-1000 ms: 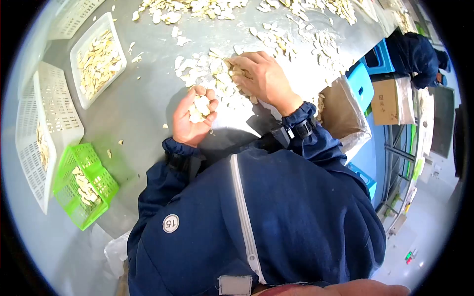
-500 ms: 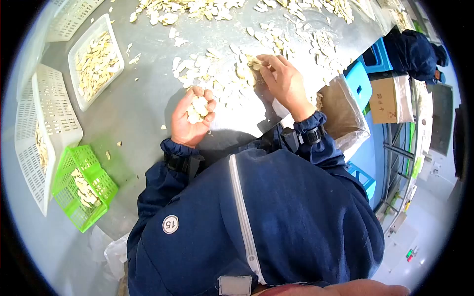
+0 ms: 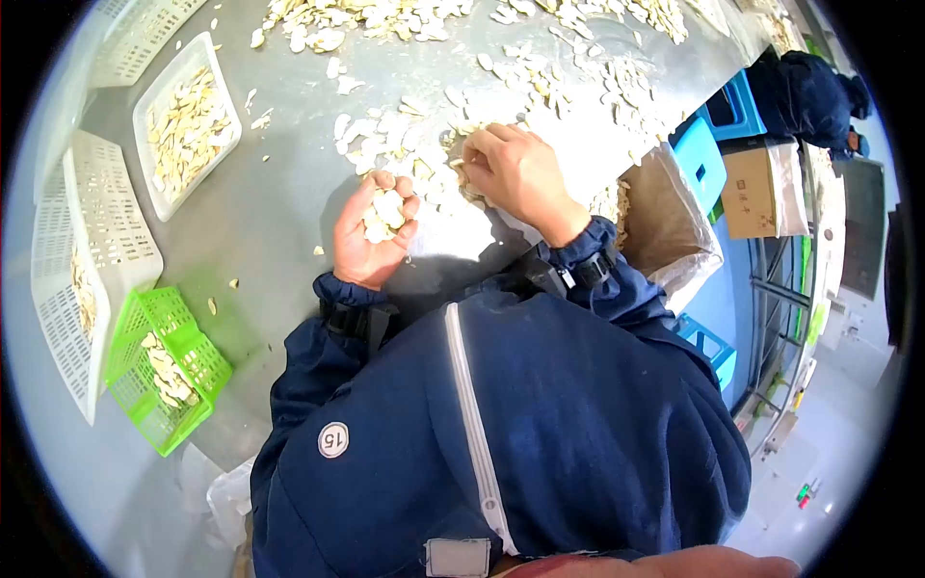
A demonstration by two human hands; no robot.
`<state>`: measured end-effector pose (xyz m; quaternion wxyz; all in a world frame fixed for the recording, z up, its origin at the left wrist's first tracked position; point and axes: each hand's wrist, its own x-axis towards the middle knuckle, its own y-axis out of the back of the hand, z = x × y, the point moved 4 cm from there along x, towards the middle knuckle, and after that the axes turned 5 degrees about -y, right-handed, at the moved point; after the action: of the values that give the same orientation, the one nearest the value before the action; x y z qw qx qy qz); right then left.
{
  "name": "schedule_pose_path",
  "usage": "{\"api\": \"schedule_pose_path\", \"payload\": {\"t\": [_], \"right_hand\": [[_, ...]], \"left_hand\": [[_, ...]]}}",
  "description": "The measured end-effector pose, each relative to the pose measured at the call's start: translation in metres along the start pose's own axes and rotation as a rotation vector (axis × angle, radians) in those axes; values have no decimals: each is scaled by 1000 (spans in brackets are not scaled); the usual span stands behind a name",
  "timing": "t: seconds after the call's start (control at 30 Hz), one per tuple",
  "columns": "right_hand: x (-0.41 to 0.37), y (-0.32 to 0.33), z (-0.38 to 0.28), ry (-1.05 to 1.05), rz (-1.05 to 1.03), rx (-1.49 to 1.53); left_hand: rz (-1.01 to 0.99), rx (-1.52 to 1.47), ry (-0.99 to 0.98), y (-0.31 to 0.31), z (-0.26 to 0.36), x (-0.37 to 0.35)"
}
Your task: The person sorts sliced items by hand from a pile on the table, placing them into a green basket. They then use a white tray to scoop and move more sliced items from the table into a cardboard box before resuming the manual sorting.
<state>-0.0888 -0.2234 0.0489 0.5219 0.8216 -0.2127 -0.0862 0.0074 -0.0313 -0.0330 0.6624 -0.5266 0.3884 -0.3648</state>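
My left hand (image 3: 370,234) is cupped palm up just above the grey metal table (image 3: 279,193), holding a small heap of pale flat seeds (image 3: 385,212). My right hand (image 3: 515,171) rests palm down on the scattered seeds (image 3: 385,135) to the right of it, fingers curled around a few of them. Loose seeds lie spread across the table in front of both hands, and a thicker pile (image 3: 366,14) runs along the far edge.
A white tray of seeds (image 3: 183,120) sits at the left. White perforated baskets (image 3: 92,241) and a green basket with seeds (image 3: 164,366) stand nearer me. A lined sack (image 3: 665,222) hangs off the table's right edge beside blue stools (image 3: 703,164). Another person (image 3: 809,96) works far right.
My right hand reached out farther right over the seeds, then pulled back toward my left hand. The left hand kept its cupped handful almost still.
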Motion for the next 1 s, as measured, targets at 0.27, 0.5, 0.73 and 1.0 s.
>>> {"api": "schedule_pose_path", "payload": {"t": [0.27,0.5,0.73,1.0], "right_hand": [[-5,30,32,-108,127,37],[6,5,14,65,95,-18],[-15,10,13,169,90,59],[-31,26,40,67,84,137]], "left_hand": [[61,75,-19,-5,-1,-1],[72,105,-42,-6,0,-3],[74,89,-21,-6,-1,-2],[49,86,-32,-5,0,-2]]}}
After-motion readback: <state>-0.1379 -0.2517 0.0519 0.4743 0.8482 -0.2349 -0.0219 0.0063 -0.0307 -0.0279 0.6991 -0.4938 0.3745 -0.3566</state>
